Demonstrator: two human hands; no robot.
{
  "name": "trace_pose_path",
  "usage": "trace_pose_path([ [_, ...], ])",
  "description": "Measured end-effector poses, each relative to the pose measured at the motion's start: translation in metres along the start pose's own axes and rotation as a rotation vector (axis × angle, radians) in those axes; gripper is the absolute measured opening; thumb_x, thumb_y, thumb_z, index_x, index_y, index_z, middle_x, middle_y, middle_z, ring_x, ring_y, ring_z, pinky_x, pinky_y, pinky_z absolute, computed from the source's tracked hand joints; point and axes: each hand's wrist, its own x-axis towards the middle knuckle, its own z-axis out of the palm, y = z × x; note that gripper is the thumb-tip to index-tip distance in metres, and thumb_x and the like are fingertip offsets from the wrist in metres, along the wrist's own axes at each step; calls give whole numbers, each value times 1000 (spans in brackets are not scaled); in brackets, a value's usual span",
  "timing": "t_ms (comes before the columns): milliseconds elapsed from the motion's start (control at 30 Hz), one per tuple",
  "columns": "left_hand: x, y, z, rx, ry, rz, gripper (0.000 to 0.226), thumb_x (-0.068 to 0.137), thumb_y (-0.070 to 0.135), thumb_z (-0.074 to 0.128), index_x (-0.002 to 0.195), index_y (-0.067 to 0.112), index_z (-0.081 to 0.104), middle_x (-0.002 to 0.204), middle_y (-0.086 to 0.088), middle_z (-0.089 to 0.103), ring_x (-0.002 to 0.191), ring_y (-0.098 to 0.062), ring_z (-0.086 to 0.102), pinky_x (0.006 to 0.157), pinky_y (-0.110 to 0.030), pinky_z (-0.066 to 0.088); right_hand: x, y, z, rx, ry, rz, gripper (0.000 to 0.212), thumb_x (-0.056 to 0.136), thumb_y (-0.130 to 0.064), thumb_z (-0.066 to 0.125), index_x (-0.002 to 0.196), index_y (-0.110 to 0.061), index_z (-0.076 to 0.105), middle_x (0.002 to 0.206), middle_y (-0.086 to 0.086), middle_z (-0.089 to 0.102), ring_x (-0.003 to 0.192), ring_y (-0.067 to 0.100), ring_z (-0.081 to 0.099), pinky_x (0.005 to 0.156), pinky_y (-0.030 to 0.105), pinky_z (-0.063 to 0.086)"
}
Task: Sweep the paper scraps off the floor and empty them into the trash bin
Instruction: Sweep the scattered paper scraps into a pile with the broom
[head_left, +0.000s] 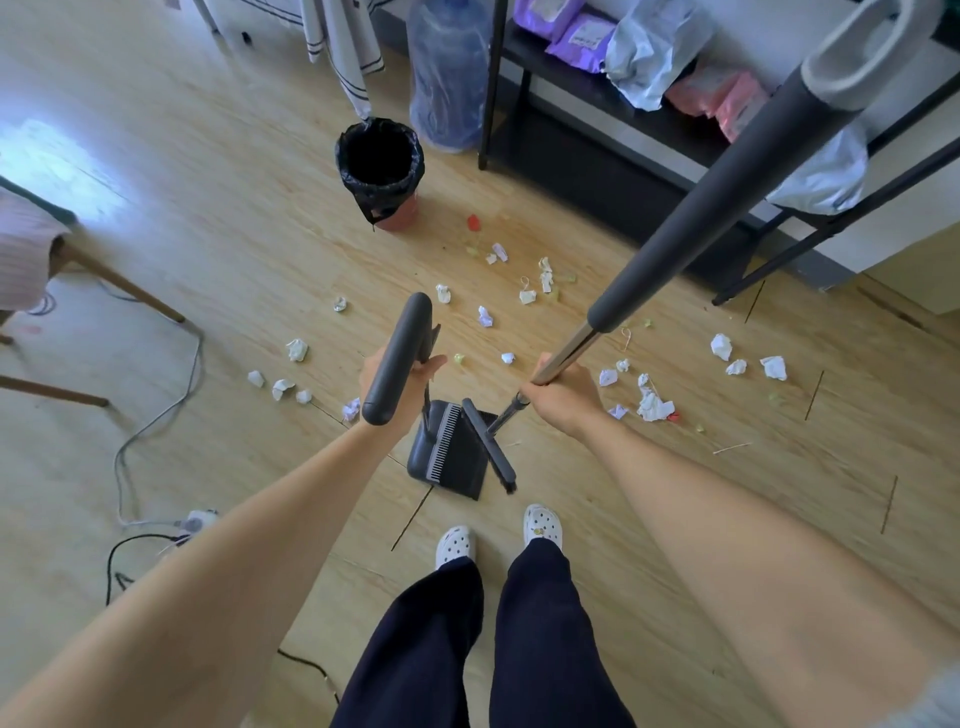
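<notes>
Up close in our head view, the broom (670, 249) crosses the upper right, its long axis running from the grey loop at the top right corner down and left to the brush head (489, 446) on the floor (208, 234) just ahead of our shoes (498, 535). Our right hand (561, 391) is closed round the bare metal part of the shaft, below the dark sleeve. Our left hand (402, 382) is closed round the dustpan handle (397, 358), fingers curled over the front of it, and the dustpan (445, 452) stands on the floor directly beneath, touching or just beside the brush head; we cannot tell which. The scraps (654, 402) lie ahead of both hands, scattered in a loose band from left to right, thickest off to the right of the broom and further forward towards the bin (379, 166). Nothing seems to be gathered in the pan yet. The bin stands well beyond the scraps, ahead and a little left, open and lined in black. We judge that the right hand, nearer the densest patch, must draw the brush back towards the pan mouth.
</notes>
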Motion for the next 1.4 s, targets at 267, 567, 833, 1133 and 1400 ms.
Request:
trace_pose_path([
  [267, -37, 38, -7, -29, -87, -11, 15, 96, 8, 49, 94, 20, 40, 73, 17, 29, 62, 8, 27, 49, 8, 30, 3, 3, 19, 22, 5, 37, 17, 77, -20, 57, 66, -22, 44, 70, 0, 57, 65, 24, 59, 73, 41, 59],
  [567, -59, 45, -24, 208, -25, 33, 46, 99, 11, 44, 145, 9, 34, 144, -5, 43, 129, -19, 46, 101, -30, 35, -1, -3, 24, 272, -99, 180, 7, 91, -10, 53, 90, -6, 59, 69, 7, 57, 55, 16, 58, 64, 30, 60],
  [833, -62, 33, -27, 337, -8, 25, 47, 99, 15, 44, 145, 17, 34, 144, -6, 46, 112, -25, 57, 76, -30, 44, -12, -3, 19, 372, -219, 182, 9, 92, -3, 56, 88, -10, 52, 76, 9, 54, 62, 17, 59, 70, 31, 59],
  [1133, -74, 26, -15, 585, -137, -114, 25, 96, 20, 48, 117, 8, 50, 92, -3, 61, 96, -29, 60, 80, -35, 49, -24, -5, 0, 459, -239, 160, 22, 90, 4, 57, 108, -5, 49, 94, 18, 58, 70, 18, 61, 82, 35, 57],
  [1400, -76, 33, 8, 621, -190, -84, 35, 96, 26, 49, 126, 8, 51, 118, -11, 62, 94, -27, 61, 71, -30, 45, -36, -10, -15, 519, -349, 129, 36, 93, 12, 33, 119, -9, 46, 96, 19, 55, 81, 23, 62, 78, 28, 54],
])
